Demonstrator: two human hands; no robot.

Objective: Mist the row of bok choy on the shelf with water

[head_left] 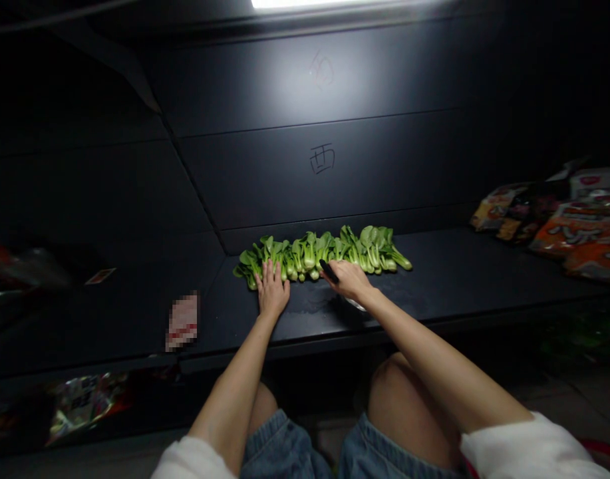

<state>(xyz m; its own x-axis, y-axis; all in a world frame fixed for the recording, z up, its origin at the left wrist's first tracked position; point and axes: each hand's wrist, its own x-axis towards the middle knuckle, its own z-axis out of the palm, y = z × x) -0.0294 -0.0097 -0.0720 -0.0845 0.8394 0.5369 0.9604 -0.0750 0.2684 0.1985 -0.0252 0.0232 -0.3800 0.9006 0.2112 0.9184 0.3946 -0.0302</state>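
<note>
Several green leafy vegetables with pale stems [309, 256] lie side by side in a long row on a dark shelf [429, 286], against its back panel. My left hand [273, 289] rests with fingers spread on the left part of the row, touching the stems. Near the middle right of the row, my right hand [350, 279] is closed around a black handle [329, 271]. Below that hand a shiny, pale edge [355, 304] shows; the rest of the tool is hidden.
Orange snack bags [579, 229] stand at the right end of the shelf. A blurred-out card [183, 322] and a small card [100, 276] lie to the left. Packages [82, 402] sit on a lower shelf. My knees are below the front edge.
</note>
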